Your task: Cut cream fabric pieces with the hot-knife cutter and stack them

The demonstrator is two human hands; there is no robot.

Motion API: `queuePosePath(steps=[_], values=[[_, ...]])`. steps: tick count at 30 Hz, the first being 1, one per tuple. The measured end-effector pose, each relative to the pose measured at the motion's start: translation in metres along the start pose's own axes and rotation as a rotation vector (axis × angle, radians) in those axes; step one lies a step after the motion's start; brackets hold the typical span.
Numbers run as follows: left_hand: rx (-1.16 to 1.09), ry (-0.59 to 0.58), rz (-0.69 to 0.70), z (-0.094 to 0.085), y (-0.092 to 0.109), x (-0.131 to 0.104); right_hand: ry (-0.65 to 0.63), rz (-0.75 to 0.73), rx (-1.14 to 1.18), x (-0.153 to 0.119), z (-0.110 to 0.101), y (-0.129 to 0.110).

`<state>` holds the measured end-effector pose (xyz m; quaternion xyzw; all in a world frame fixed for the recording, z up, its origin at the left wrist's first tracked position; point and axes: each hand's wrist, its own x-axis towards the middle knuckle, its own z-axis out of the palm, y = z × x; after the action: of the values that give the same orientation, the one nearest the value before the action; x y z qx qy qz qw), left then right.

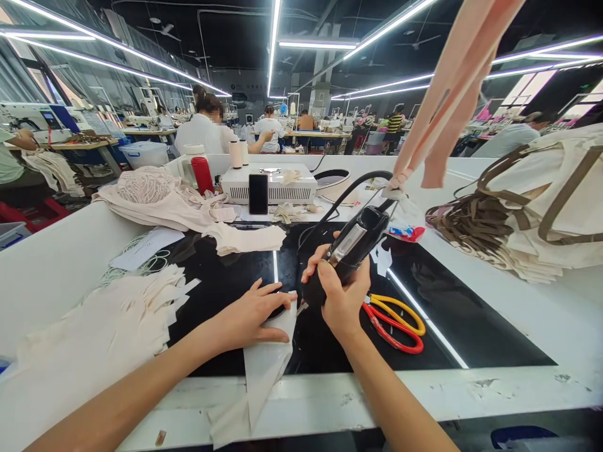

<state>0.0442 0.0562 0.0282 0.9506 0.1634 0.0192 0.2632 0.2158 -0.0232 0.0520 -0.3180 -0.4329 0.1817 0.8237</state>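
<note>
My left hand [254, 317] lies with its fingers spread on a cream fabric strip [268, 370], which hangs over the table's front edge. My right hand [343, 292] is wrapped round a black handheld tool [351, 248] with a cable at its top. The tool slants down to the left, its thin tip beside the strip's right edge, near my left fingertips. Pink fabric bands [447, 94] hang above the tool. Right of my right hand, scissors [396, 320] with red and yellow handles lie on the black work surface [447, 301].
Cream fabric pieces [103, 320] are piled at left. Behind them lie lace garments [155, 194]. A white box [235, 185] with a phone [259, 194] stands at the back. Cream garments with brown straps [556, 201] are heaped at right. People sit at other tables beyond.
</note>
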Motion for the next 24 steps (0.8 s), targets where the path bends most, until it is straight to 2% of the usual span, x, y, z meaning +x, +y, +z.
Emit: queuePosePath(steps=[7, 24], values=[[0.068, 0.005, -0.008, 0.0, 0.0, -0.008, 0.003, 0.004, 0.005, -0.002, 0.004, 0.002], [0.145, -0.025, 0.002, -0.008, 0.01, -0.003, 0.01, 0.027, -0.013, 0.0, 0.008, 0.002]])
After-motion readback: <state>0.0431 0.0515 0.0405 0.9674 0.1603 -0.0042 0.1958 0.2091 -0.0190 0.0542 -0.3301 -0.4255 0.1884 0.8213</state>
